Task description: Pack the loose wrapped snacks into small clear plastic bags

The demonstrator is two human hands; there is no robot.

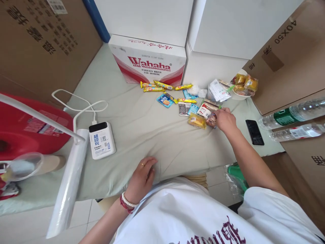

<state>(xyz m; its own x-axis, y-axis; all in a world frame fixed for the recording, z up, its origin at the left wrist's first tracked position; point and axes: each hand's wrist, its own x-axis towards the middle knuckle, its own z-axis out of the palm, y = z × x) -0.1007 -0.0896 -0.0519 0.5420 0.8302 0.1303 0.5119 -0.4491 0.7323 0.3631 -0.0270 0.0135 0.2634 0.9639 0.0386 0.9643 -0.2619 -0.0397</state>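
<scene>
My left hand (143, 173) lies flat and open on the pale green cloth (132, 122) at six o'clock. At two o'clock my right hand (224, 119) grips a round brown speckled snack pack (211, 119), which touches a yellow cake packet (197, 121). I judge that a careless pull could shove that packet, or my forearm could sweep the black phone (254, 132) off the edge.

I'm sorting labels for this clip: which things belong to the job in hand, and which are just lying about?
In hand: right hand on the brown snack packet; yellow packet beside it; other snack packets scattered behind.
Lying about: power bank, black phone, Wahaha box, water bottles; left hand rests flat on the cloth.
</scene>
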